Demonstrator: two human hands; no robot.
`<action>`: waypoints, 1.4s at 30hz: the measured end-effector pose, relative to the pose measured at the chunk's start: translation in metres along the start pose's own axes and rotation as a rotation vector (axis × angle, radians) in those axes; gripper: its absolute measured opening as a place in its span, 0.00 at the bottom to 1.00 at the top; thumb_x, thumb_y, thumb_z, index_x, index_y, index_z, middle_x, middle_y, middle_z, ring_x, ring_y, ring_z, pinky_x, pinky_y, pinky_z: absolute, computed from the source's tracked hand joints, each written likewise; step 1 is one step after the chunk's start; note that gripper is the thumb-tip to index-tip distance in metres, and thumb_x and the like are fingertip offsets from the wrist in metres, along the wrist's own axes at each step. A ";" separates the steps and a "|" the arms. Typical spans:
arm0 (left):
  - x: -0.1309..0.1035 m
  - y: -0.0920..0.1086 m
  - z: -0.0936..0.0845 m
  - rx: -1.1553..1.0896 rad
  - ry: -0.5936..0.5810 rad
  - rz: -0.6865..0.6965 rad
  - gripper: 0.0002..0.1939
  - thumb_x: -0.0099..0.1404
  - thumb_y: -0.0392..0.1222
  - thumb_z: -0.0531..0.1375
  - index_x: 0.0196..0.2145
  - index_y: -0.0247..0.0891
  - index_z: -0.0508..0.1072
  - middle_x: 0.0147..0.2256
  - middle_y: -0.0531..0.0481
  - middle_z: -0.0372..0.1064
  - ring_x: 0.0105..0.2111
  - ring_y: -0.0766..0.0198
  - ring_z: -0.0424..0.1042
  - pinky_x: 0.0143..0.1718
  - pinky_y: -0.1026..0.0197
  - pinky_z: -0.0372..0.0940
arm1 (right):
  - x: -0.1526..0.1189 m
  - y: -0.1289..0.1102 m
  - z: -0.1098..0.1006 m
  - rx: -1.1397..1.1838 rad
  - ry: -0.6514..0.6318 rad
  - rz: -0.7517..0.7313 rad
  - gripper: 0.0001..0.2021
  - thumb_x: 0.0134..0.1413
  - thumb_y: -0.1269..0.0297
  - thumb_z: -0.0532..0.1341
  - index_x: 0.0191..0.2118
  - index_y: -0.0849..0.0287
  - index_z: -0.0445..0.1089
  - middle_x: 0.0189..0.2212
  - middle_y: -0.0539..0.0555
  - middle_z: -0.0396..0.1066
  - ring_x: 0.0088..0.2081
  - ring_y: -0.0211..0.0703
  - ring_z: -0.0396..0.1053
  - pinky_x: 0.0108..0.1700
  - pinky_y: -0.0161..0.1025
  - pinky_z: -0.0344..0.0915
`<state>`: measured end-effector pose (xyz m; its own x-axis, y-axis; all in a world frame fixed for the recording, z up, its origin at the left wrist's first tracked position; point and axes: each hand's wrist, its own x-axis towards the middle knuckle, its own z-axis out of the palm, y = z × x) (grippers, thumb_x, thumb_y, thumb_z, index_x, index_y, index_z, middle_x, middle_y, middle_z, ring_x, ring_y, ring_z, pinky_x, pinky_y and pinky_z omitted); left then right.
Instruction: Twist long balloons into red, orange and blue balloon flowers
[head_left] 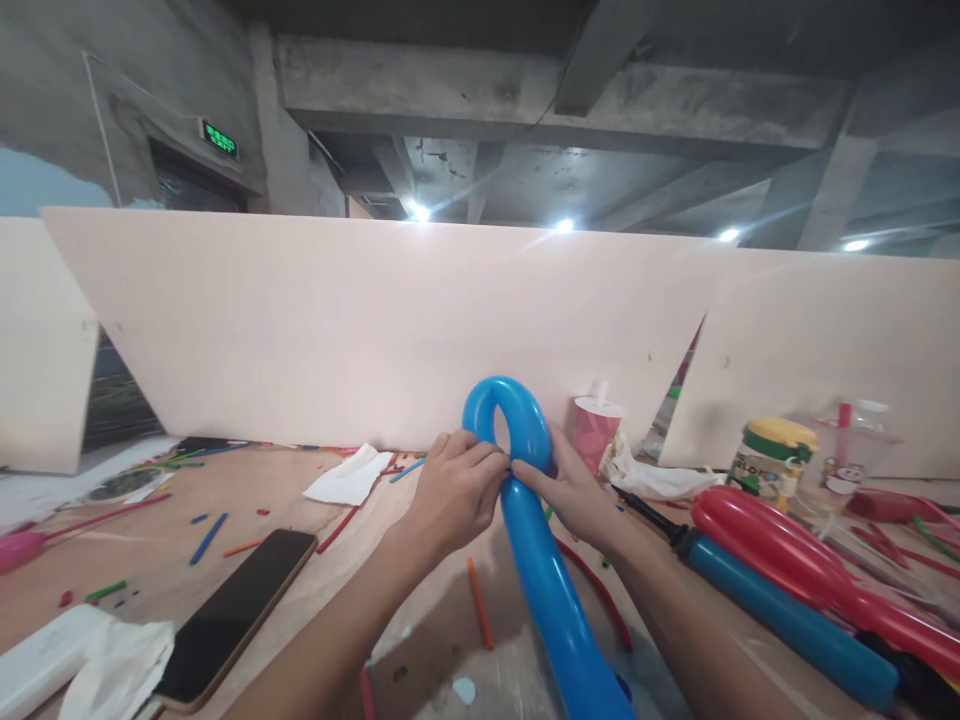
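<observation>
A long blue modelling balloon runs up from the bottom edge and bends into a closed loop at its top. My left hand is closed at the base of that loop, its fingers pinching the balloon where the loop meets the long part. From the other side my right hand grips the same crossing, with its thumb across the front and its other fingers behind the loop. Below the hands the long part slants down toward the lower right.
A black phone and a crumpled tissue lie at left. Balloon scraps are scattered about. On the right are a blue hand pump, a red balloon, a yellow-lidded jar and a pink cup. A pale board stands behind.
</observation>
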<state>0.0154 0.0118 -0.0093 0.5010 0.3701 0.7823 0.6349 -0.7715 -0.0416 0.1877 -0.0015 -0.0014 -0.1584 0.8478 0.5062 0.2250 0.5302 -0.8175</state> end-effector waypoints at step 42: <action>0.007 0.014 -0.010 0.063 0.111 -0.035 0.12 0.61 0.32 0.54 0.22 0.38 0.71 0.31 0.46 0.72 0.37 0.55 0.62 0.35 0.51 0.58 | 0.003 0.003 0.000 0.446 -0.085 0.293 0.07 0.39 0.63 0.66 0.23 0.62 0.73 0.21 0.51 0.70 0.25 0.37 0.66 0.33 0.37 0.64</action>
<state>0.0222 -0.0016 0.0022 0.4123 0.3341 0.8476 0.6880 -0.7241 -0.0492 0.1876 0.0029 -0.0021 -0.2319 0.9451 0.2304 -0.1559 0.1977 -0.9678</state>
